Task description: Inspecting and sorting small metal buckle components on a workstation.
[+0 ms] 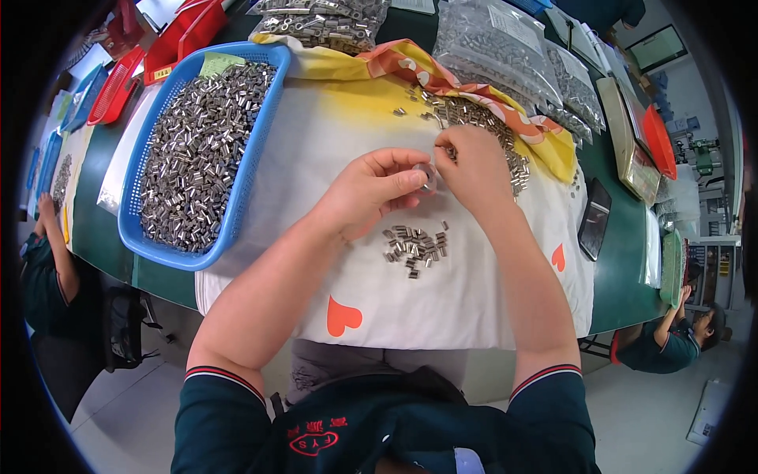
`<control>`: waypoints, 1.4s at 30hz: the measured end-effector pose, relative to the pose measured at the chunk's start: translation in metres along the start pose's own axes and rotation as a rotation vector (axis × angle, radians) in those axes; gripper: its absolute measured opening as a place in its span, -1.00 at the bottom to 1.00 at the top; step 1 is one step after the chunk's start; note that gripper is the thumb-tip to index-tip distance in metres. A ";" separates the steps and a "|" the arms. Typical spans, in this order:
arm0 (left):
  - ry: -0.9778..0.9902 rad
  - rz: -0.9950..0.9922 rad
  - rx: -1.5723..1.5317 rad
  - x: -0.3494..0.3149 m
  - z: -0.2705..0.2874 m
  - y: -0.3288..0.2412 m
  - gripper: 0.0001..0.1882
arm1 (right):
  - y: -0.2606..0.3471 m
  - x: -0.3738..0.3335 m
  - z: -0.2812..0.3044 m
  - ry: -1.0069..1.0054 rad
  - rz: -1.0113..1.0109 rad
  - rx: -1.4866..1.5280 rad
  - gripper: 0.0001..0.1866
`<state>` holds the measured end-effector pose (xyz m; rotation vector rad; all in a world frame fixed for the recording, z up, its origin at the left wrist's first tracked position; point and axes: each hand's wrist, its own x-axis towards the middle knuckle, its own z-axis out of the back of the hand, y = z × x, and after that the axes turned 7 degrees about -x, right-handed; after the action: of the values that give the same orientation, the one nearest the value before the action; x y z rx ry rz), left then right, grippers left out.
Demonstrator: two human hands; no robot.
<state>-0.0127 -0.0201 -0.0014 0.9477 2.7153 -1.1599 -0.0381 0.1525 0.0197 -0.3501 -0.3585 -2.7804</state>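
Over the white cloth (300,150), my left hand (371,189) grips a small round, ring-like piece (426,177) between thumb and fingers; it looks shiny with a dark centre. Close beside it, my right hand (478,170) is closed in a pinch, fingertips just right of the ring. What the pinch holds is too small to make out. Below both hands lies a small heap of short metal sleeves (415,248). A larger pile of similar sleeves (517,162) spreads behind and right of my right hand, partly hidden by it.
A blue basket (126,213) full of metal sleeves stands on the left. Bagged metal parts (497,47) lie along the back, by a folded yellow-orange cloth edge (557,150). A phone (594,221) rests at right. Co-workers sit at both sides; red trays (116,87) stand far left.
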 end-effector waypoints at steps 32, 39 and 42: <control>0.141 -0.062 0.543 -0.004 -0.003 0.006 -0.70 | 0.008 -0.051 0.040 0.299 -0.164 0.632 -0.87; 0.235 -0.057 0.862 -0.011 -0.009 -0.003 -0.68 | 0.007 0.018 0.009 0.184 -0.128 0.334 -0.80; 0.252 -0.061 0.834 -0.008 -0.006 0.000 -0.67 | 0.004 0.046 -0.030 -0.059 0.180 0.061 -0.80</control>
<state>-0.0046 -0.0203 0.0051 1.1227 2.4080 -2.4163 -0.0844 0.1274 0.0049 -0.4284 -0.4042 -2.5825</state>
